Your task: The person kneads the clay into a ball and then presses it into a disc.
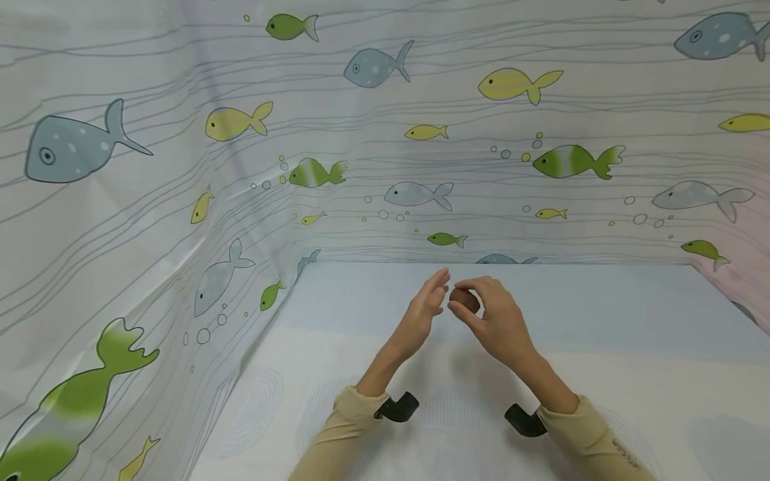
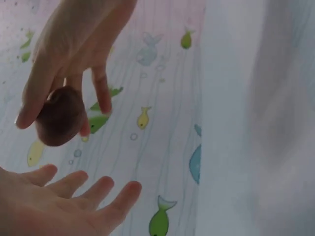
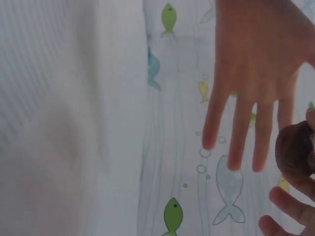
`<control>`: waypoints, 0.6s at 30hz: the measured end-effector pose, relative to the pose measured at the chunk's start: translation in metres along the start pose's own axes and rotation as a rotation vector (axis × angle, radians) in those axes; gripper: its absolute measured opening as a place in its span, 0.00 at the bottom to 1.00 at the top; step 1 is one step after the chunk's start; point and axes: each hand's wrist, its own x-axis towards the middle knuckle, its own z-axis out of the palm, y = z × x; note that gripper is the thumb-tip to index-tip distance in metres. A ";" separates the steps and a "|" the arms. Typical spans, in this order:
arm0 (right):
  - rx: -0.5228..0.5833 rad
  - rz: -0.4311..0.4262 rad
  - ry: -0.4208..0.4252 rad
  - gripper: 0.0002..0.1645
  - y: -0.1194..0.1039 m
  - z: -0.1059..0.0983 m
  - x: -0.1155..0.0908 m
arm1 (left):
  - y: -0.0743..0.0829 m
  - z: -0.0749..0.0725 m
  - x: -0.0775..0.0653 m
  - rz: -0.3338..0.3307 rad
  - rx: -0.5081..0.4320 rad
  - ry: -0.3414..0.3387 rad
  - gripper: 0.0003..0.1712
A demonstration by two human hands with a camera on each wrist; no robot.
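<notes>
Right of centre in the head view, the right hand [image 1: 500, 322] pinches a smooth, dark-brown, rounded lump [image 1: 466, 301]; just left, the left hand [image 1: 419, 315], fingers extended, is apart from it.

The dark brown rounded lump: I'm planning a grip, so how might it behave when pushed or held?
The dark brown rounded lump would probably roll or wobble if pushed, given its curved sides. It seems fairly stiff: no sag shows in the bare right hand.
</notes>
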 end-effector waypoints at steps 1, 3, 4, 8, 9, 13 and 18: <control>0.022 0.015 -0.007 0.22 -0.001 0.004 -0.001 | -0.002 0.003 0.001 -0.005 -0.068 0.007 0.41; 0.076 0.048 -0.019 0.22 -0.005 0.011 -0.004 | -0.005 0.009 0.003 -0.031 -0.187 0.025 0.40; 0.103 0.067 -0.029 0.22 -0.006 0.015 -0.004 | -0.006 0.012 0.004 -0.053 -0.248 0.037 0.40; 0.201 0.123 -0.069 0.22 -0.013 0.028 -0.007 | -0.010 0.018 0.011 -0.139 -0.475 0.101 0.42; 0.217 0.136 -0.079 0.24 -0.014 0.031 -0.007 | -0.011 0.019 0.013 -0.155 -0.530 0.123 0.43; 0.304 0.174 -0.111 0.35 -0.021 0.040 -0.011 | -0.012 0.021 0.018 -0.192 -0.692 0.198 0.46; 0.418 0.173 -0.135 0.24 -0.029 0.050 -0.019 | -0.016 0.024 0.020 -0.207 -0.785 0.216 0.46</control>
